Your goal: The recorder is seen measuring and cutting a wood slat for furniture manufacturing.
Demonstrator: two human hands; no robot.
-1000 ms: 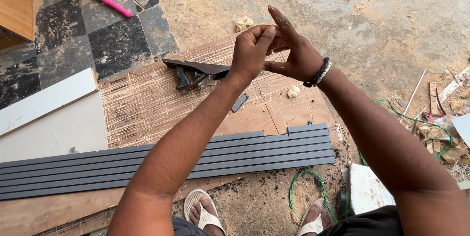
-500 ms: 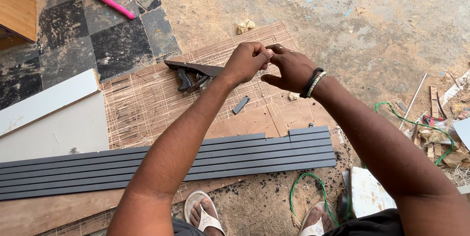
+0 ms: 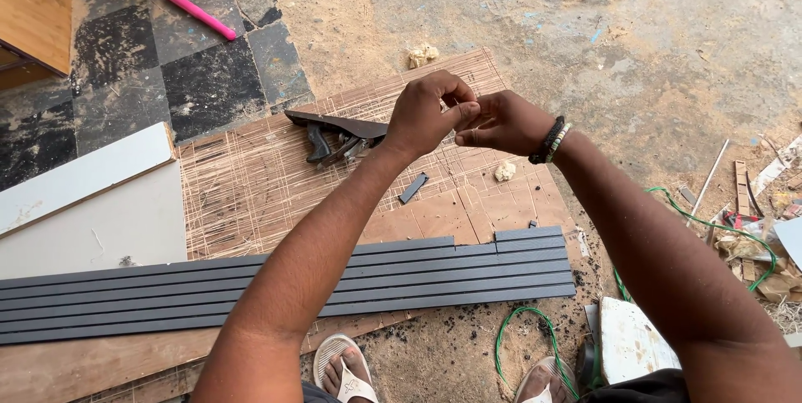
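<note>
Change: your hands are drawing in; a second ago your right hand (image 3: 499, 121) was splayed, and now both are meeting fingertip to fingertip over the scored board (image 3: 251, 186).
Grip: your left hand (image 3: 430, 111) is pinching narrowly at something too small to identify; the right hand's fingers are curling loosely, holding nothing visible.
Nearest things: the dark hand tool (image 3: 334, 137) is lying just beside your left wrist; a small dark offcut (image 3: 413, 188) is lying below.
Edges: the grey fluted panel (image 3: 284, 282) is running across near your feet.
Room: bare concrete floor (image 3: 635, 35) is lying open ahead.

A dark caulking-gun-like tool (image 3: 338, 137) lies flat on the scored board just left of the left hand (image 3: 428, 115), while a small dark strip (image 3: 413, 188) lies tilted just below it.
</note>
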